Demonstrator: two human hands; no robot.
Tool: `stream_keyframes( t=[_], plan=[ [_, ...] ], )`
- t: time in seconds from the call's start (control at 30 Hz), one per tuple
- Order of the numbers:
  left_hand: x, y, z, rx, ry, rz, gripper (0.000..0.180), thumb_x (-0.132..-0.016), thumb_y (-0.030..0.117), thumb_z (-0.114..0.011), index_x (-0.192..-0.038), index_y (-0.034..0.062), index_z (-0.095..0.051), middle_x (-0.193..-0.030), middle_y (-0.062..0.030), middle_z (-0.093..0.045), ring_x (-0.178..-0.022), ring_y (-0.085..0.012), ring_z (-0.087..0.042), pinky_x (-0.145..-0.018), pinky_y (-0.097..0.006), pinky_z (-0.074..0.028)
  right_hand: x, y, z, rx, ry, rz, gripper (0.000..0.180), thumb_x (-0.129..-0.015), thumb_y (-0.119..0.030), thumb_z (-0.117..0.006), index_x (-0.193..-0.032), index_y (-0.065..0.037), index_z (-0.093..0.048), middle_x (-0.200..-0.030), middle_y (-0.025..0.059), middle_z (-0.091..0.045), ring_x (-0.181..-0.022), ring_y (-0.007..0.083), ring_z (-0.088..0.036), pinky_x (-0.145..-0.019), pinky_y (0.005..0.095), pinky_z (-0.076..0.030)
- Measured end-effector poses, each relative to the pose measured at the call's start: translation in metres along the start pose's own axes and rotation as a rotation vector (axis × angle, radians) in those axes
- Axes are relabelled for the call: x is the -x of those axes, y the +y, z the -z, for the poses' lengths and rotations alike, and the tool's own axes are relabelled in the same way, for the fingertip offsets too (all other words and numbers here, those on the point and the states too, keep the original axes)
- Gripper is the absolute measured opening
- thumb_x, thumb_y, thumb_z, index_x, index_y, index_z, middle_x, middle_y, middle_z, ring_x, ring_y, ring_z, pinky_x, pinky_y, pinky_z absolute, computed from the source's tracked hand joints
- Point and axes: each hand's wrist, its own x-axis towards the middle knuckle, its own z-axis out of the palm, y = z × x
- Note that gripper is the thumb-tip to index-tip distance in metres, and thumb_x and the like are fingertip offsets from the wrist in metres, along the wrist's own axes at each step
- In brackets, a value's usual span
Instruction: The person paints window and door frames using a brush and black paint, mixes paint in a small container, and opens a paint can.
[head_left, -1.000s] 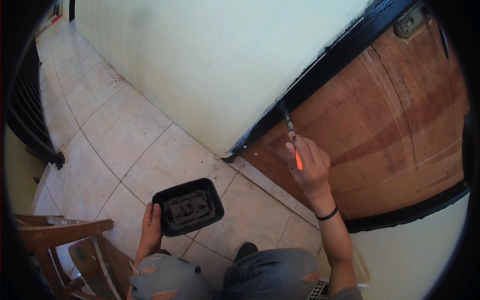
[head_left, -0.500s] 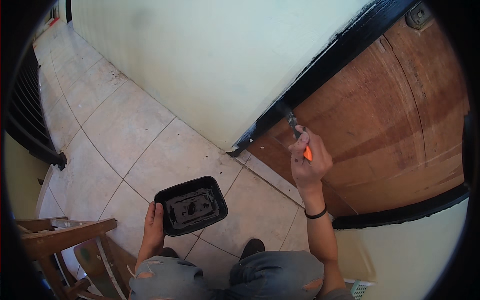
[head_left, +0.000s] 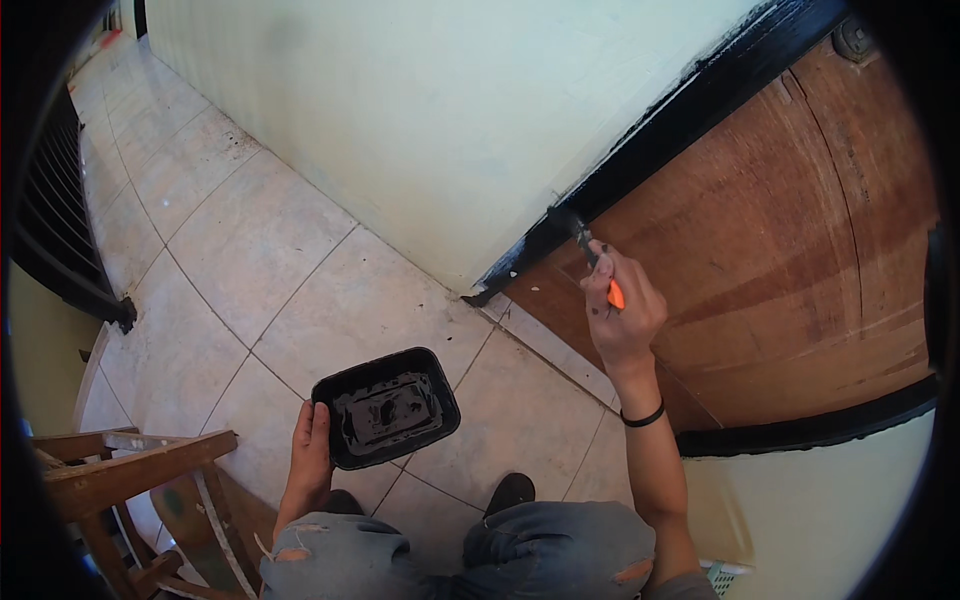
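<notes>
In my right hand [head_left: 625, 305] is a paintbrush [head_left: 585, 238] with an orange-ended handle, the fingers closed round it. Its dark bristles touch the black-painted door frame [head_left: 640, 165], low down near the edge beside the pale wall. My left hand [head_left: 311, 445] grips the left side of a black rectangular tray [head_left: 447, 428] above the floor, thumb on the rim. Wet black paint [head_left: 385, 415] covers the tray's bottom in streaks. Dark smudges mark the fingers of my right hand.
A brown wooden door [head_left: 760, 230] stands right of the frame, a cream wall [head_left: 400, 110] left of it. A wooden stool or ladder [head_left: 150, 470] is at lower left, near a black railing [head_left: 60, 220]. Light tiles [head_left: 290, 260] cover the floor.
The brush tip has shifted slightly left on the frame, toward the wall-side edge. The tray stays in my left hand, nearly still; the whole view has shifted a little.
</notes>
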Motion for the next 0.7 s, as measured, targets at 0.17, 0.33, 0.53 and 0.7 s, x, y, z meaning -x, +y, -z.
stream_keyframes(
  t=[0.17,0.33,0.53,0.7],
  plan=[
    [-0.003,-0.001,0.000,-0.005,-0.007,-0.003,0.037,-0.116,0.038,-0.051,-0.136,0.0070,-0.055,-0.123,-0.0039,-0.069,-0.108,-0.0103,-0.069,-0.090,-0.027,-0.058,-0.018,-0.008,0.025,0.039,0.127,0.084,0.015,-0.104,-0.002,-0.062,-0.111,0.007,-0.071,-0.099,0.0153,-0.077,-0.069,0.0204,-0.075,-0.065,0.0310,-0.062],
    [-0.001,0.001,-0.004,0.007,-0.005,0.002,0.036,-0.116,0.037,-0.051,-0.136,0.0073,-0.055,-0.123,-0.0034,-0.069,-0.108,-0.0103,-0.069,-0.090,-0.028,-0.058,0.029,-0.006,-0.010,0.187,-0.100,0.252,0.020,-0.092,-0.002,-0.074,-0.110,0.005,-0.073,-0.092,0.0122,-0.075,-0.067,0.0227,-0.071,-0.063,0.0321,-0.060],
    [0.001,-0.001,-0.001,-0.006,-0.015,0.015,0.037,-0.116,0.037,-0.049,-0.139,0.0073,-0.054,-0.124,-0.0029,-0.069,-0.108,-0.0104,-0.069,-0.089,-0.028,-0.059,0.019,-0.006,-0.002,0.060,-0.061,0.151,0.018,-0.093,-0.001,-0.073,-0.109,0.005,-0.074,-0.093,0.0117,-0.075,-0.067,0.0220,-0.070,-0.061,0.0326,-0.058],
    [0.002,0.003,-0.003,-0.009,-0.011,0.012,0.039,-0.117,0.037,-0.049,-0.142,0.0072,-0.053,-0.126,-0.0038,-0.069,-0.110,-0.0121,-0.069,-0.089,-0.029,-0.060,-0.039,-0.003,0.033,0.134,0.127,0.173,0.016,-0.093,-0.002,-0.074,-0.108,0.005,-0.074,-0.093,0.0120,-0.075,-0.066,0.0217,-0.070,-0.060,0.0315,-0.057]
  ],
)
